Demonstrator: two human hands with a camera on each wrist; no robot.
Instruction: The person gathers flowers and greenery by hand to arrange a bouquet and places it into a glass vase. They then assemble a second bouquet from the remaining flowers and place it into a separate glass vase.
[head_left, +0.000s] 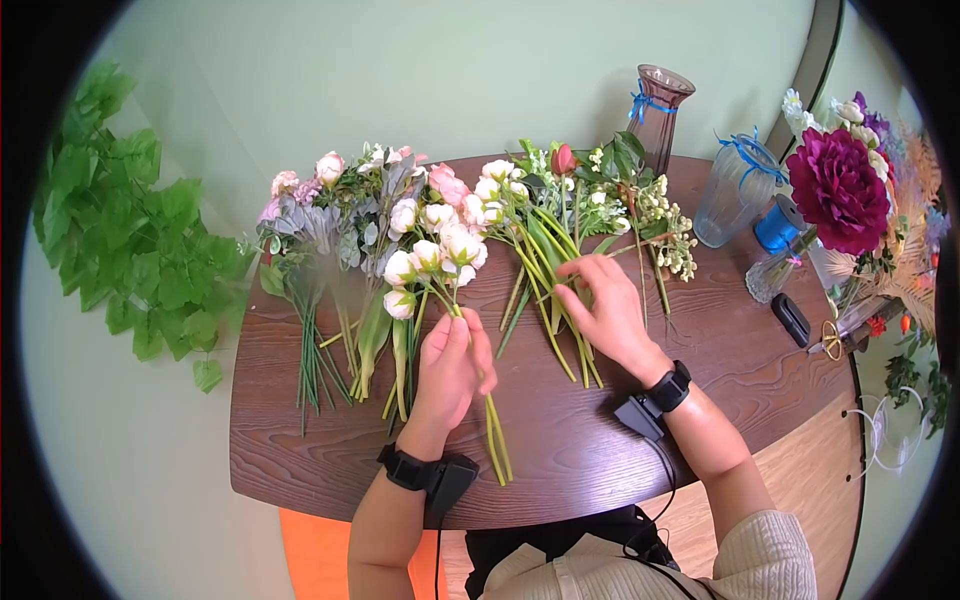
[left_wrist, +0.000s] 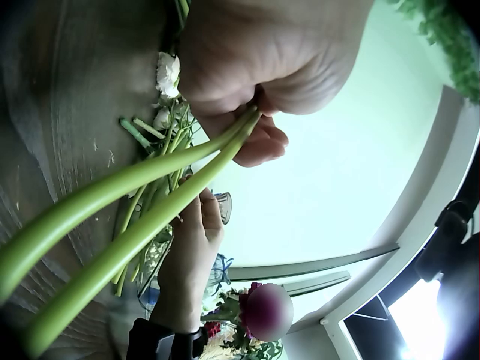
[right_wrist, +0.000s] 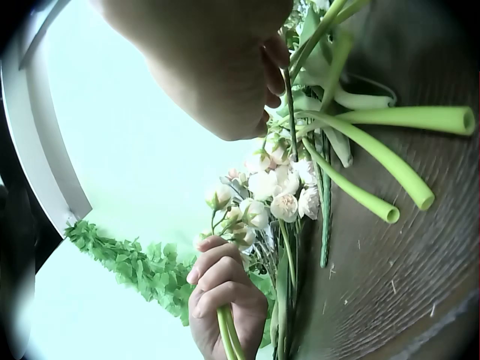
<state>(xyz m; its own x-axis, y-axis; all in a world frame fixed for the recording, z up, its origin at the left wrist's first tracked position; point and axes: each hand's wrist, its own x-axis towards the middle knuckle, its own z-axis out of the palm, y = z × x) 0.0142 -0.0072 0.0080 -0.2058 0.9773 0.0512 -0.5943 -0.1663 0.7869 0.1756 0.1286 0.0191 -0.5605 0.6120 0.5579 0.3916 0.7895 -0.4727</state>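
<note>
My left hand [head_left: 450,370] pinches the green stems [head_left: 496,440] of a small bunch of white flowers [head_left: 460,243] between thumb and fingers, with the blooms above the hand and the cut ends pointing down toward me. Two stem ends run close past the camera in the left wrist view. On the right, my right hand [head_left: 612,318] reaches over a pile of thick green stems [head_left: 565,345] lying on the table, its thumb and forefinger spread apart and the fingertips right at the stems. Hollow cut ends [right_wrist: 424,201] of that pile show in the right wrist view.
Pink and white flowers and grey-green leaves [head_left: 352,230] lie along the left of the brown table [head_left: 600,450]. Behind stand a purple vase [head_left: 655,125] and a clear vase [head_left: 735,200]. Blue ribbon [head_left: 778,225], a magenta flower [head_left: 840,190] and scissors [head_left: 832,342] are at the right.
</note>
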